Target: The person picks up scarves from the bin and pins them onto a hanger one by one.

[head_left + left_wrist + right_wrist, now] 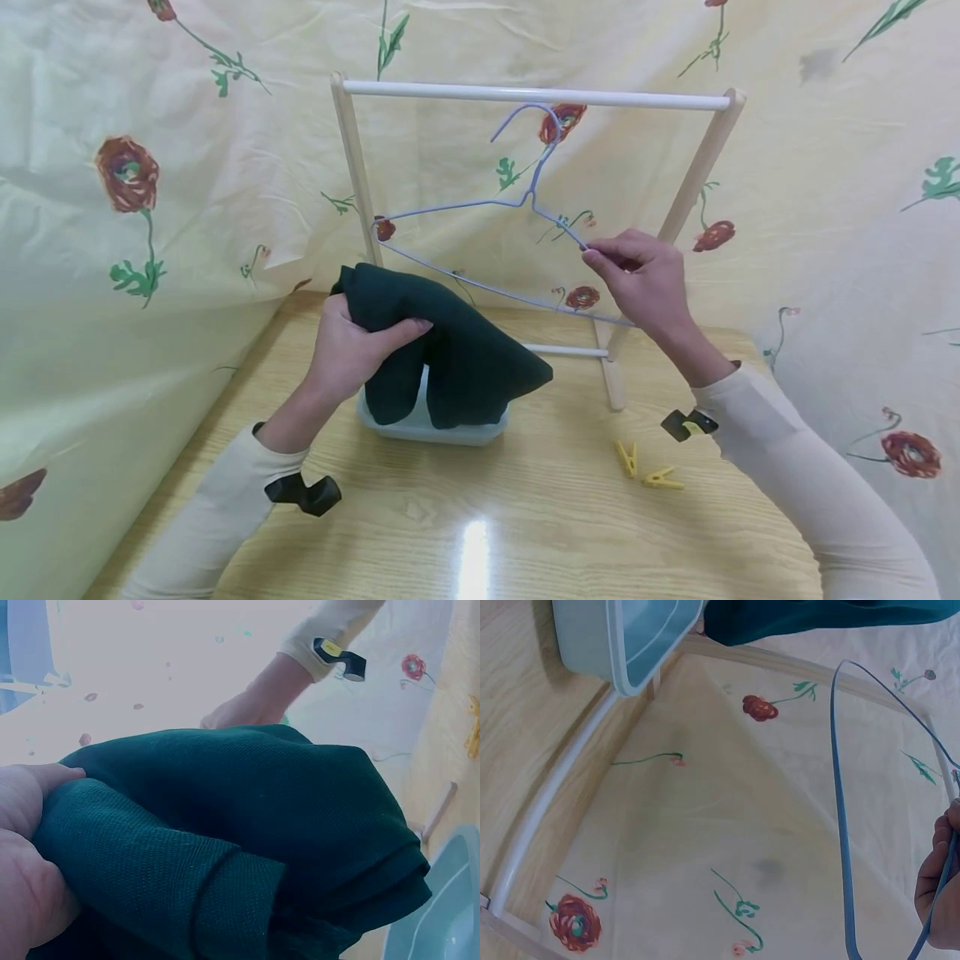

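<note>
A folded dark green cloth (457, 342) drapes from my left hand (347, 354), which grips it between thumb and fingers above a pale blue plastic tub (435, 433). Raised on the other side, my right hand (641, 271) pinches the sloping arm of a thin blue wire hanger (480, 283). The hanger is tilted, its hook just below the rack's top bar in the head view. In the left wrist view the cloth (225, 832) fills most of the picture. The right wrist view shows the hanger (842, 810) with the right hand (941, 877) around one side.
A rack with wooden side posts (693, 179) and a white top bar (536, 93) stands at the back of the wooden table (540, 500). Two yellow clothespins (628, 458) lie on the right of the table. Flower-printed fabric (247, 125) hangs behind and at the sides.
</note>
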The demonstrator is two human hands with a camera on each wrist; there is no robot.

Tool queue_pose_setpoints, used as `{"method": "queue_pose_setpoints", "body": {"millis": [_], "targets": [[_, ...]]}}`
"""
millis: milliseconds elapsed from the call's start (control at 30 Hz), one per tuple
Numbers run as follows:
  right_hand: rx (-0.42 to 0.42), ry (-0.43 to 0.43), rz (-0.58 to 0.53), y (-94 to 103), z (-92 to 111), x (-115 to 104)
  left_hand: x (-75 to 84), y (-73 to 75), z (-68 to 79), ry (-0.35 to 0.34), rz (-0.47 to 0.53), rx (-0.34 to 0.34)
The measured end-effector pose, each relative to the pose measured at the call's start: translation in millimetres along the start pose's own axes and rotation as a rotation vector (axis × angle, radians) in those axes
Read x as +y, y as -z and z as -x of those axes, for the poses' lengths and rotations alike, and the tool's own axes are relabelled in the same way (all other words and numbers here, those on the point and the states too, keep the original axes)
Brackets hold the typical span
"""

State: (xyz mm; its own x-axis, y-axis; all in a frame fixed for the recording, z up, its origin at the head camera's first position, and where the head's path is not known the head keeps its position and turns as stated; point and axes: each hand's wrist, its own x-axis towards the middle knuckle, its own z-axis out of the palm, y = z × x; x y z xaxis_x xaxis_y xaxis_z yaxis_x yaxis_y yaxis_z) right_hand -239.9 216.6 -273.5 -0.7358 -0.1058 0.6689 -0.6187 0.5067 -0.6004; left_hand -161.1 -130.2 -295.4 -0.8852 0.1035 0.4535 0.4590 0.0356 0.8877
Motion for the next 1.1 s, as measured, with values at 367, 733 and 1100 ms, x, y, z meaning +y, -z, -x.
{"method": "queue_pose_setpoints", "body": {"millis": [367, 733, 1100], "targets": [[-0.069, -0.021, -0.04, -10.1, 17, 7, 10.2, -4.0, 7.9, -0.077, 0.049, -0.011], [-0.108, -0.04, -0.106, -21.1, 30, 19, 20.2, -7.2, 8.2, -0.17, 0.092, -0.012], [-0.108, -0.006, -0.091, -37.3, 42, 25, 30.2, -12.7, 1.0, -0.268, 0.207, -0.045]]}}
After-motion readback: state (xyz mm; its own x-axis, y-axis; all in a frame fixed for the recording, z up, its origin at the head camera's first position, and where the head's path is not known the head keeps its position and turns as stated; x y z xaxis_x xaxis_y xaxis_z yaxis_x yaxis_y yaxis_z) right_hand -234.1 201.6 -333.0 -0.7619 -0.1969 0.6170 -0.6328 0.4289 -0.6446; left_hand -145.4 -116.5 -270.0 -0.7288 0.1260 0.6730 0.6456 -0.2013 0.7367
